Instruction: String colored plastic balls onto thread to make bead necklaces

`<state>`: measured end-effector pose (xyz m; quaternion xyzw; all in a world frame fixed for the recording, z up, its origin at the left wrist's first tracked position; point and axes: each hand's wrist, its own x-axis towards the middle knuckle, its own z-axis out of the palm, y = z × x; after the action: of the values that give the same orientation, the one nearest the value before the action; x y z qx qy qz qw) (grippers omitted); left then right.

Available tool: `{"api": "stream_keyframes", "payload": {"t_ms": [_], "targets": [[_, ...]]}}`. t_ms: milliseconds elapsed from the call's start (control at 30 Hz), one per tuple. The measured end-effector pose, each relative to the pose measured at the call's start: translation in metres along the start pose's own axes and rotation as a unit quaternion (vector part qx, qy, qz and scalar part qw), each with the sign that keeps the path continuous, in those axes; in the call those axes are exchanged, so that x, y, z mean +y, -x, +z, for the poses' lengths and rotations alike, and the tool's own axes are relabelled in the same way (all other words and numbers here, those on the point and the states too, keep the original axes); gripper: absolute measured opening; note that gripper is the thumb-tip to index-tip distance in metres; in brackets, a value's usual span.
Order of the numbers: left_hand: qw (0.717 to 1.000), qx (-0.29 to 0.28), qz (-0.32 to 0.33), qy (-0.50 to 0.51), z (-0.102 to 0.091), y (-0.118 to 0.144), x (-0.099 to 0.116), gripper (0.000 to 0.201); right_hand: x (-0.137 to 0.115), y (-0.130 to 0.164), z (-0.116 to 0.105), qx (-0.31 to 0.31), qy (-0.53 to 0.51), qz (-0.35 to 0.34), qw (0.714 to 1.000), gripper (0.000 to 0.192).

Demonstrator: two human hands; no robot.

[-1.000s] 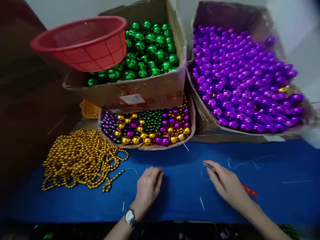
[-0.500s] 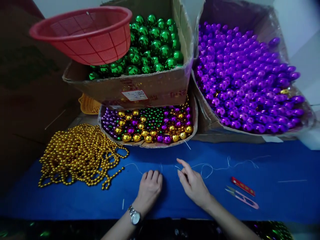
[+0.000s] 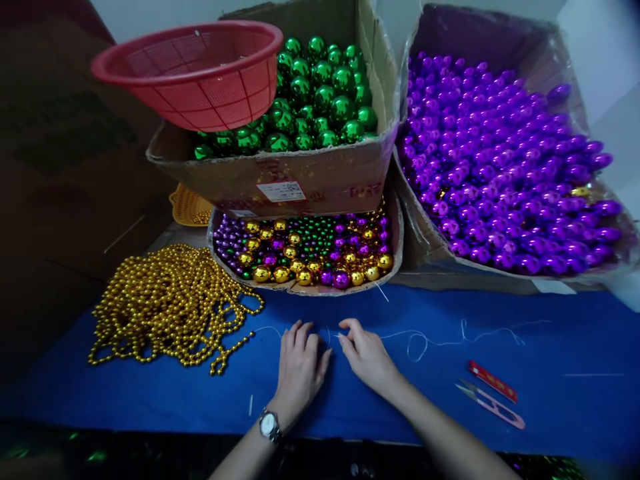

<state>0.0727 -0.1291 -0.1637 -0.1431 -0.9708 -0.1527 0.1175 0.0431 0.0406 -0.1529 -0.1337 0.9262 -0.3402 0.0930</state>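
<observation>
White rectangular paper label (image 3: 281, 191) on the front of the brown cardboard box (image 3: 215, 175) bears a square code and small print, too small to read. Red printing on the same face is not legible. Yellow marks on the flat red strip (image 3: 493, 381) likewise cannot be read, nor can the dial of the silver metal wristwatch (image 3: 269, 425) on the left wrist.

The surface (image 3: 350, 417) is covered in plain blue, with a short white sliver (image 3: 251, 405) near its front edge. Behind it stands a pale wall (image 3: 135, 17); a dark brown panel (image 3: 45, 220) closes the left side. The box contains shiny green balls (image 3: 325, 100), with a red plastic mesh basket (image 3: 200, 100) over its left part. At right, a second cardboard carton (image 3: 425, 243) is filled with glossy purple beads (image 3: 500, 167).

Gold bead strings (image 3: 155, 307) lie heaped on the left of the surface. Right hand (image 3: 370, 360) pinches a thin white thread (image 3: 445, 343), which trails rightward in loops. Left hand (image 3: 301, 363) has bent fingers, thumb apart; whether it grips anything cannot be told. Pink-handled metal snips (image 3: 497, 408) lie just beside the strip.
</observation>
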Motion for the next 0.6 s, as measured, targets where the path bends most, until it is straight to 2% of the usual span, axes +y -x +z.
{"api": "stream_keyframes", "payload": {"t_ms": [167,267,400,600], "targets": [[1.000,-0.005,-0.007,0.006,-0.002,0.014,-0.004,0.013,-0.006,-0.025,0.021,-0.036,0.072,0.022,0.997,0.019],[1.000,-0.014,-0.012,0.006,-0.003,0.020,-0.003,0.014,-0.008,-0.030,0.024,-0.054,0.100,0.028,0.993,0.021],[0.999,-0.024,-0.006,0.028,-0.001,0.022,-0.001,0.016,-0.011,-0.028,0.013,-0.056,0.101,0.016,0.993,0.018],[1.000,-0.022,-0.019,0.012,0.009,0.011,0.004,0.020,-0.022,-0.013,-0.004,-0.036,0.044,-0.049,0.997,0.022]]}}
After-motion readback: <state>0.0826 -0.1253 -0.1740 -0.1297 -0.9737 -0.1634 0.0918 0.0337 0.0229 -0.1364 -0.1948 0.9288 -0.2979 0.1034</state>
